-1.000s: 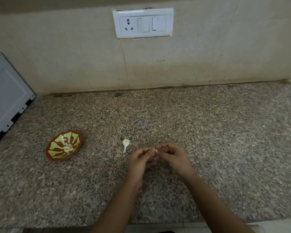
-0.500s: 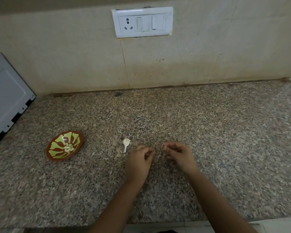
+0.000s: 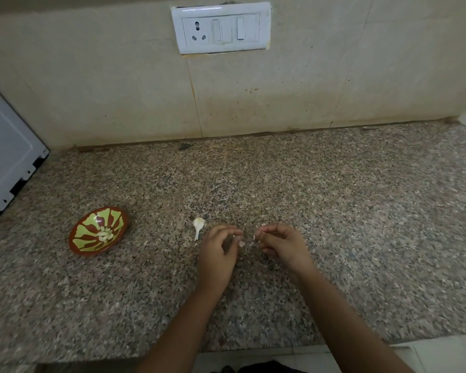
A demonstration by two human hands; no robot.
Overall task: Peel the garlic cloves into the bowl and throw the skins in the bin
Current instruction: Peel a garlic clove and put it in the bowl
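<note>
Counter (image 3: 334,211): speckled granite against a tiled wall.
Switch plate (image 3: 221,28): on the wall.
Bowl (image 3: 90,228): red and green, well left of the hands; peeled cloves (image 3: 104,235) inside.
Loose garlic piece (image 3: 198,225): on the counter, just beside the left hand.
Left hand (image 3: 218,254): fingers curled, pinching a garlic clove (image 3: 241,243), mostly hidden.
Right hand (image 3: 280,244): fingertips pinching a skin sliver (image 3: 254,235).

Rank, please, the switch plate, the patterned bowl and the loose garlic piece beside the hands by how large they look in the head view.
1. switch plate: largest, even though it is farthest from the camera.
2. patterned bowl: clearly smaller than the plate.
3. garlic piece: smallest by far.
</note>
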